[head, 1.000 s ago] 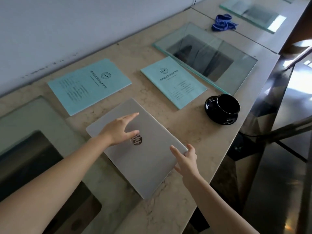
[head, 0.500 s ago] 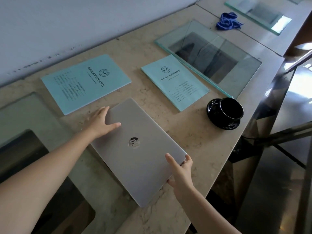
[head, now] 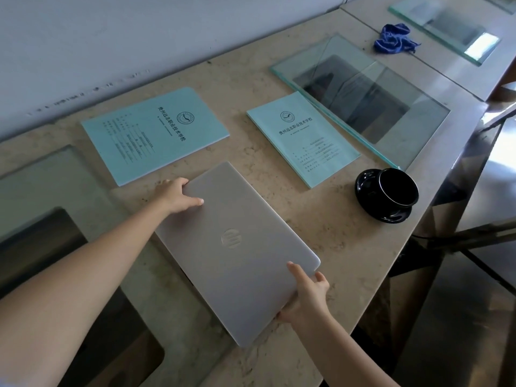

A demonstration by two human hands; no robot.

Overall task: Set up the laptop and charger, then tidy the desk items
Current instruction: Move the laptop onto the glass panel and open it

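Observation:
A closed silver laptop [head: 237, 252] lies slantwise on the beige stone desk [head: 340, 247]. My left hand [head: 174, 195] grips its far left edge, thumb on the lid and fingers round the edge. My right hand [head: 307, 294] grips its near right edge, thumb on top and fingers underneath. Two pale blue booklets lie beyond the laptop, one at the left [head: 153, 132] and one at the right [head: 303, 138]. No charger is in view.
A black cup on a black saucer [head: 391, 195] stands near the desk's right edge. A glass pane [head: 363, 96] lies behind it, another glass panel [head: 36, 191] at the left. A blue cloth [head: 393, 39] sits far back. The wall runs along the desk's rear.
My left hand slid from the lid's middle to the laptop's far left edge and took hold. My right hand closed round the near right edge.

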